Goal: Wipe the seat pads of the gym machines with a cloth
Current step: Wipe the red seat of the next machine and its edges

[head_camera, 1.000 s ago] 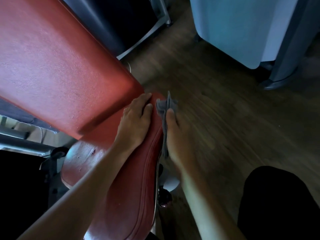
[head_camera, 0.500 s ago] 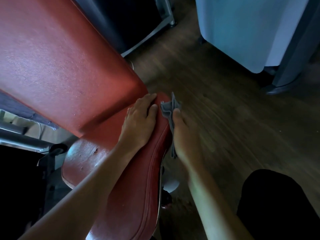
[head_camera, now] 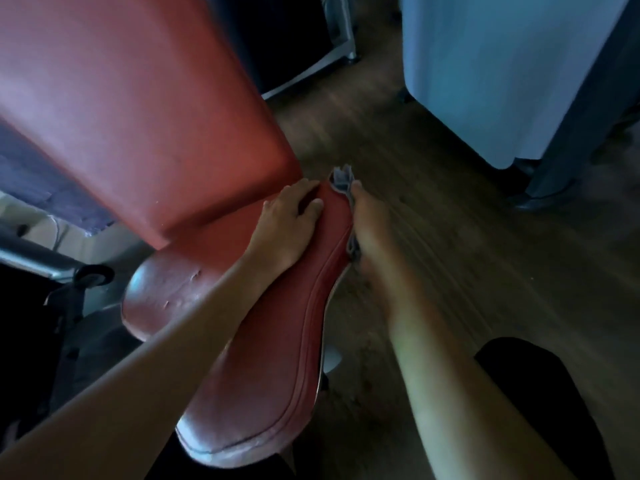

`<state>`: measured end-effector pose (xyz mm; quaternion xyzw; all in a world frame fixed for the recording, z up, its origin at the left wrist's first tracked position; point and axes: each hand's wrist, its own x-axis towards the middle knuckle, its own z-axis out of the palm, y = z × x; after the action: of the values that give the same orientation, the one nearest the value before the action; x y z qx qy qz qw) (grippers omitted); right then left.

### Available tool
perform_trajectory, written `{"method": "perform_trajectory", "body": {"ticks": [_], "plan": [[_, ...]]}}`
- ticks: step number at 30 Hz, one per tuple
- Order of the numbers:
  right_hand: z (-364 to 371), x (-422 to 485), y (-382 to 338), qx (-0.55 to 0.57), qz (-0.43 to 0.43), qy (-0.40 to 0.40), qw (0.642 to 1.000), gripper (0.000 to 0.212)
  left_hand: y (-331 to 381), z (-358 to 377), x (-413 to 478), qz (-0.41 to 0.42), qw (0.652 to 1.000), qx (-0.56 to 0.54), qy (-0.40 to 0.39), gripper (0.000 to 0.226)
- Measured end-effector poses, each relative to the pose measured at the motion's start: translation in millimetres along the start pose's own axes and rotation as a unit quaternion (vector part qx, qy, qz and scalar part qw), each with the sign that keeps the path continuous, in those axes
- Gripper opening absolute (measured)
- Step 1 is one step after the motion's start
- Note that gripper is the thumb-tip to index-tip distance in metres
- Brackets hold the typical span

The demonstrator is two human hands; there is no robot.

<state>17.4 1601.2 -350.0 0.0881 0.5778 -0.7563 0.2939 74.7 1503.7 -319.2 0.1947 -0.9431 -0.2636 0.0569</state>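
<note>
A red seat pad (head_camera: pixel 263 368) runs from the bottom centre up to the middle of the head view, under a tilted red back pad (head_camera: pixel 131 109). My left hand (head_camera: pixel 287 223) rests flat on the seat's top near its far end, fingers straight. My right hand (head_camera: pixel 370 226) presses a grey cloth (head_camera: pixel 341 183) against the seat's right side edge. The cloth bunches above my fingertips at the seat's far corner, and most of it is hidden under my palm.
A wooden floor (head_camera: pixel 467 254) lies to the right of the seat. A pale blue machine cover (head_camera: pixel 485 64) with a dark foot stands at the upper right. Grey frame tubes (head_camera: pixel 41 261) and a dark machine sit at the left. My dark-clad knee (head_camera: pixel 540 410) is at the lower right.
My right hand has slid the cloth a little farther along the seat's right edge toward the far corner. My left hand has kept its place on top of the seat.
</note>
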Motion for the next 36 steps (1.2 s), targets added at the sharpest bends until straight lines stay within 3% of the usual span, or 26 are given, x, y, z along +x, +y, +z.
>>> {"method": "perform_trajectory", "body": {"ticks": [2, 4, 7, 9, 13, 15, 19, 24, 28, 32, 36], "plan": [[1.8, -3.1, -4.6, -0.069, -0.025, -0.008, 0.997, 0.036, -6.7, -19.1, -10.5, -0.048, 0.997, -0.045, 0.032, 0.033], [-0.8, -19.7, 1.1, -0.206, -0.125, 0.005, 0.971, 0.034, -29.9, -39.3, -33.3, -0.089, 0.993, -0.036, 0.072, 0.029], [0.9, -40.4, 20.6, -0.484, -0.258, 0.032, 0.835, 0.052, -66.3, -58.3, -82.6, -0.116, 0.988, 0.045, 0.096, 0.038], [8.4, -44.7, 25.5, -0.609, -0.272, 0.011, 0.745, 0.055, -77.8, -57.9, -104.3, -0.134, 0.984, 0.055, 0.101, 0.048], [34.2, -49.8, 13.6, -0.726, -0.307, -0.107, 0.606, 0.053, -87.0, -54.3, -110.8, -0.165, 0.973, 0.027, 0.160, 0.044], [41.1, -65.9, 13.9, -0.731, -0.342, -0.184, 0.561, 0.052, -89.2, -52.3, -110.1, -0.177, 0.967, 0.009, 0.181, 0.045], [28.9, -87.8, 5.0, -0.699, -0.309, -0.301, 0.571, 0.051, -87.0, -52.7, -113.6, -0.179, 0.962, -0.019, 0.206, 0.052], [44.8, -49.6, -7.7, -0.760, -0.286, -0.288, 0.508, 0.058, -87.2, -50.9, -111.4, -0.182, 0.961, -0.002, 0.206, 0.048], [56.2, -46.9, -2.1, -0.764, -0.278, -0.279, 0.511, 0.057, -86.9, -48.3, -110.1, -0.187, 0.958, 0.005, 0.218, 0.037], [32.5, -79.2, -1.1, -0.745, -0.284, -0.334, 0.503, 0.055, -91.3, -47.9, -110.1, -0.175, 0.959, 0.005, 0.222, 0.051], [44.5, -70.0, -1.8, -0.754, -0.275, -0.317, 0.506, 0.054, -92.3, -47.5, -111.4, -0.180, 0.960, 0.014, 0.216, 0.054]]}}
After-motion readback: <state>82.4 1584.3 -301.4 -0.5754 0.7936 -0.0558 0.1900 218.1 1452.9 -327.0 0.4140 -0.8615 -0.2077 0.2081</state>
